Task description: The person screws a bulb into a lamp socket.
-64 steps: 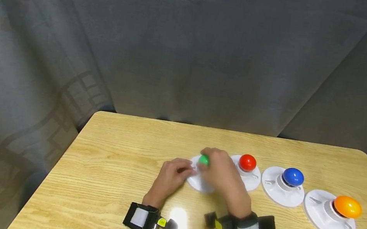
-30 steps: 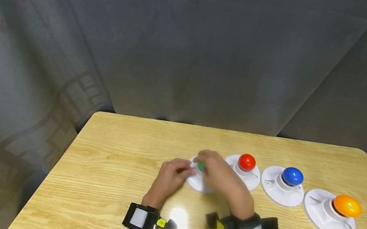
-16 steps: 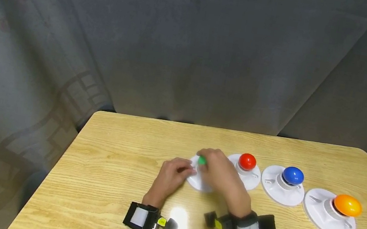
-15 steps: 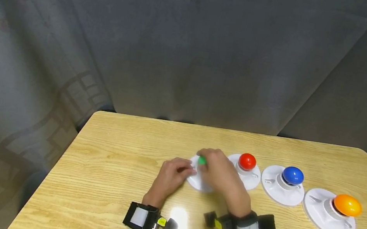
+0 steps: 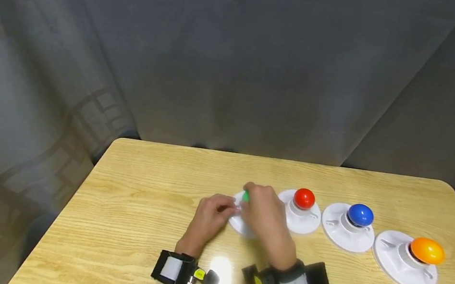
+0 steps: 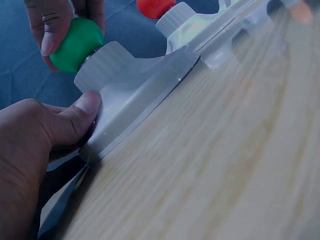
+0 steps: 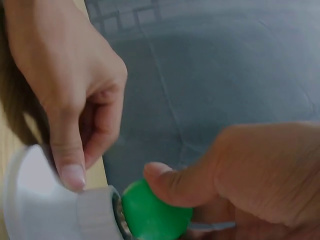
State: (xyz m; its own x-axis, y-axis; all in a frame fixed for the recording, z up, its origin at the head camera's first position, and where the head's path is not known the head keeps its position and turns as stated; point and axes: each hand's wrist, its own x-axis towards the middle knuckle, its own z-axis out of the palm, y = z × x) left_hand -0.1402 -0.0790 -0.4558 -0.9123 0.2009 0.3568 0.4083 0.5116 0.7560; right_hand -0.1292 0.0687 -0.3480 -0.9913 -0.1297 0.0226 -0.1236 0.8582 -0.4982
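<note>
In the head view my right hand (image 5: 266, 220) grips a green light bulb (image 5: 245, 196) from above, covering most of it. The right wrist view has my thumb (image 7: 162, 180) against the bulb, with bare metal between it and the socket. That bulb sits in a round white lamp holder (image 6: 135, 85) on the table. My left hand (image 5: 208, 217) holds the near-left rim of this holder, its thumb (image 6: 86, 107) on top of the base. In the left wrist view the right fingers curl round the bulb; the left fingertips are partly hidden.
To the right stand similar white holders with a red bulb (image 5: 304, 199), a blue bulb (image 5: 360, 215) and an orange bulb (image 5: 427, 251). They sit on a wooden table (image 5: 132, 226), with a grey curtain (image 5: 238, 66) behind its far edge.
My right hand and wrist have swung left about the green bulb. Its fingers, looser and more extended a second ago, now wrap the bulb. The left hand stays on the holder's rim.
</note>
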